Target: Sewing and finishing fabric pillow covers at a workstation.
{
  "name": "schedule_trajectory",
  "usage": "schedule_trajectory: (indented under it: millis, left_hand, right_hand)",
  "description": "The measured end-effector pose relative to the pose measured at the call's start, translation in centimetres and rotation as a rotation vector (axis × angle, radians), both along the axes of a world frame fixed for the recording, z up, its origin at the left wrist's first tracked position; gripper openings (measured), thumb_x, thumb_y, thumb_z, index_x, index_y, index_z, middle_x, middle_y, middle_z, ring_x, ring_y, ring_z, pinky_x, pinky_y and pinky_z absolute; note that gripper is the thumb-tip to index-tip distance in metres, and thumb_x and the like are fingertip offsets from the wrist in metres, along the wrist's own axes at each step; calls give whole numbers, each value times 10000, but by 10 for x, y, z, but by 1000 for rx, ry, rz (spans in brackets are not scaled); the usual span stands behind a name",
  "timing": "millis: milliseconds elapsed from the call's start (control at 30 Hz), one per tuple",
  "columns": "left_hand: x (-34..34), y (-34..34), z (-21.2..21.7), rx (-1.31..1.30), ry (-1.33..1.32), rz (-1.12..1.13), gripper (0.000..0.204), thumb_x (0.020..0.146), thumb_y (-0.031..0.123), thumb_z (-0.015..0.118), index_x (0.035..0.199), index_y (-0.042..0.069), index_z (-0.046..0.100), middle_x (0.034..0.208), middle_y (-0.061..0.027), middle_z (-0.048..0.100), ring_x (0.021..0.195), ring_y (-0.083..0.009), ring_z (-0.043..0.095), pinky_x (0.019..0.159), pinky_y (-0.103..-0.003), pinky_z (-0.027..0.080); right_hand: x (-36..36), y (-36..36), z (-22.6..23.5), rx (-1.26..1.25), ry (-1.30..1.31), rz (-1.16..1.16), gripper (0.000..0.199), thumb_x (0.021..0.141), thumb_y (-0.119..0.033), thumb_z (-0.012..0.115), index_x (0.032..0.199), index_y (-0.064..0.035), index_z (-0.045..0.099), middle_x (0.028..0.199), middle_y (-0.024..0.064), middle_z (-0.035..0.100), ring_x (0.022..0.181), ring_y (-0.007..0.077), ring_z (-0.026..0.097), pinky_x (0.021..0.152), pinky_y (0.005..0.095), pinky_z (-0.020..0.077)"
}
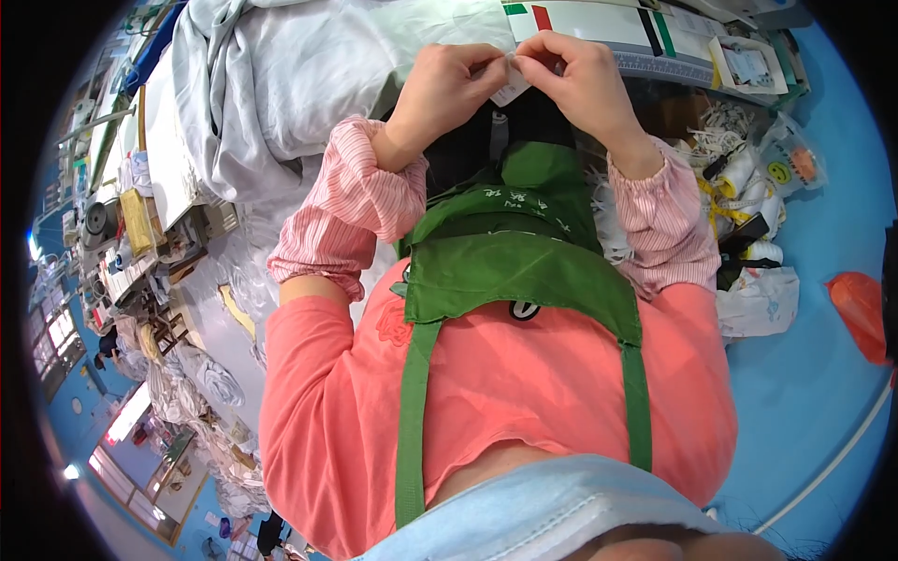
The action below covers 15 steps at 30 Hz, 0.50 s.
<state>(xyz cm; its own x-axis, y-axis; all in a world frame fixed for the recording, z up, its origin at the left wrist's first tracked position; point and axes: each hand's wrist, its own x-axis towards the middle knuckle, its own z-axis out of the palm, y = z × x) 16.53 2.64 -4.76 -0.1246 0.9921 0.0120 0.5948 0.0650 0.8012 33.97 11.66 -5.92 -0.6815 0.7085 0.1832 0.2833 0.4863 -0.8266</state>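
My left hand [451, 92] and my right hand [582, 86] meet at the front edge of the work table. Thumb and forefinger of each are pinched together, the fingertips almost touching. Between and just below them hangs a small white label [511, 91], its upper part hidden by the fingers. Both hands appear to grip it. Pale grey fabric [309, 84] lies in folds on the table to the left of my hands. The green apron [524, 271] on my body is below them.
A ruler strip [655, 67] runs along the table edge at right, with a small white box [748, 65] at its end. Thread cones [739, 173] and plastic bags crowd below it. A red bag [856, 313] lies on the blue floor [795, 393]. Fabric heaps [187, 393] fill the left.
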Motion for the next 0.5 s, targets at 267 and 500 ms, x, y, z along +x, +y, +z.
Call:
schedule_trajectory:
  millis: [267,500]
  left_hand:
    - [-22,15,-23,44,-429,-22,263,916,145,690,1094,-48,665,908,-51,700,820,-92,639,774,-228,511]
    - [-43,46,-40,93,-234,42,217,880,190,707,932,-21,714,732,-30,695,688,-81,632,611,-243,498]
  right_hand:
    - [-14,18,-26,-96,187,-25,160,926,-156,676,973,-4,667,772,-9,642,682,43,528,619,213,444]
    - [-20,41,-47,-86,217,-39,140,910,-117,668,998,-9,653,834,21,656,745,95,582,697,241,488]
